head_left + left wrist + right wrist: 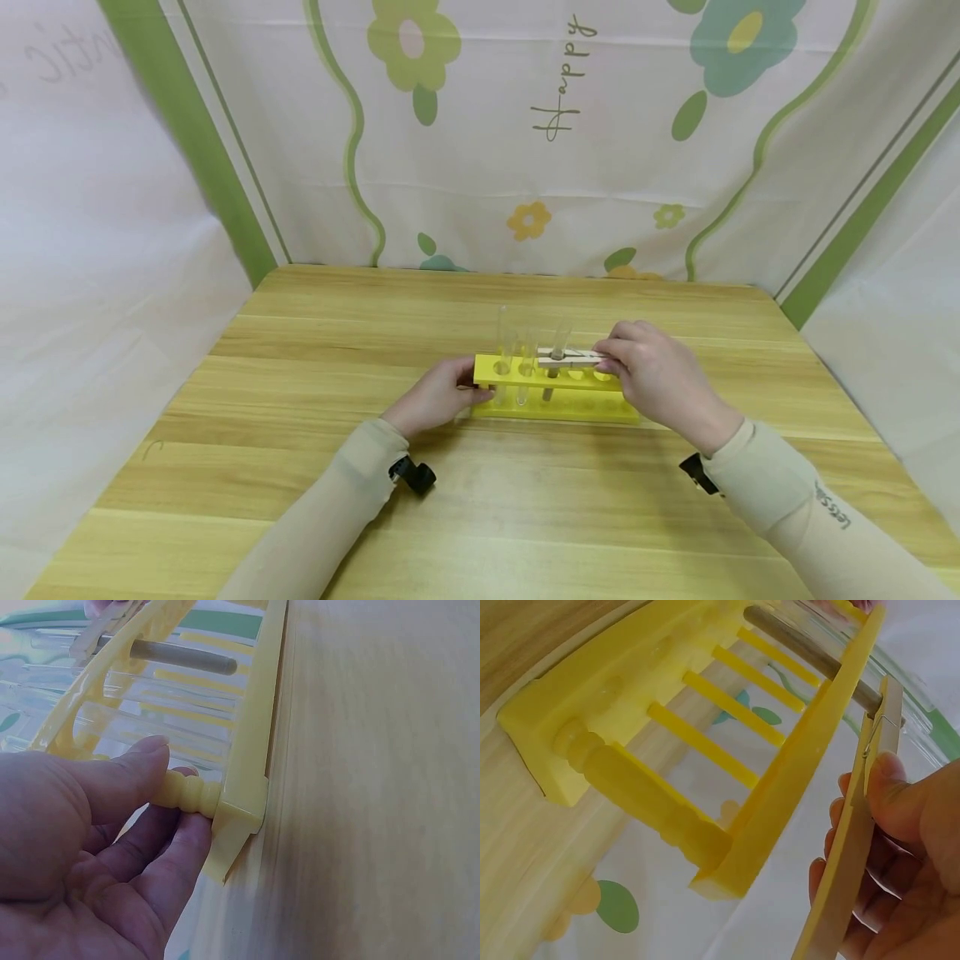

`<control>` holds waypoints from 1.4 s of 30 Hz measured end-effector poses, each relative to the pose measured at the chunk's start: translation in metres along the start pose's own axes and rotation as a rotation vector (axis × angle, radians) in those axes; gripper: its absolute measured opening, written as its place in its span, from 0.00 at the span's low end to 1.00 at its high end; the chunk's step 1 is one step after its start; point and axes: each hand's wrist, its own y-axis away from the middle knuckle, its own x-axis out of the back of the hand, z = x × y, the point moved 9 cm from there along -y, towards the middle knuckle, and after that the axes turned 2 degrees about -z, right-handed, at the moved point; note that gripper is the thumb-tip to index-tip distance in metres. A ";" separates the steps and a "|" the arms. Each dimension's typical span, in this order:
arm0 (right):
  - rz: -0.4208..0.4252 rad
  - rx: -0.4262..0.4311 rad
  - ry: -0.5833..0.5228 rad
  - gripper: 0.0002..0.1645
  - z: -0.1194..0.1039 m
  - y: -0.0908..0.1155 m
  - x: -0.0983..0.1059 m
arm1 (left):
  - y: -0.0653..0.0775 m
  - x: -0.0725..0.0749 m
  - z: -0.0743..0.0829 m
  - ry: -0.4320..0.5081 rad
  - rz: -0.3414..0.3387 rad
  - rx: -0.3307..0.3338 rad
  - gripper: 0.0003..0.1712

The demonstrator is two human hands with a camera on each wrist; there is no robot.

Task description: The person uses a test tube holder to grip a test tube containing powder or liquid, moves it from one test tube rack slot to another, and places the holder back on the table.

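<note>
A yellow test tube rack (592,407) stands on the wooden table. My left hand (433,396) grips the rack's left end post (187,792), thumb on one side and fingers on the other. Two clear test tubes (502,337) stand in the holes nearest that hand. A third test tube (184,657) with grey-brown contents passes through the rack's upper plate, its lower end close to the base. With my right hand (663,375) I hold a wooden test tube clamp (855,817). Its jaws are around this tube just above the upper plate.
Thin yellow pegs (720,742) rise from the rack's base, and unfilled holes lie toward its right end. The wooden table (480,500) reaches back to a white flowered cloth (465,167). Small black devices (412,475) are strapped at both wrists.
</note>
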 end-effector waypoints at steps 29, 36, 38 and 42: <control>-0.024 -0.035 0.019 0.08 0.001 0.002 -0.004 | 0.003 0.000 0.011 -0.025 0.008 -0.014 0.10; -0.027 -0.034 0.018 0.09 0.001 0.002 -0.004 | 0.000 0.000 0.004 -0.030 0.000 -0.023 0.10; -0.025 -0.033 0.018 0.09 0.001 0.002 -0.004 | 0.001 0.000 0.004 -0.033 -0.003 -0.025 0.10; -0.024 -0.031 0.019 0.09 0.001 0.002 -0.003 | 0.002 0.000 0.005 -0.030 -0.008 -0.023 0.10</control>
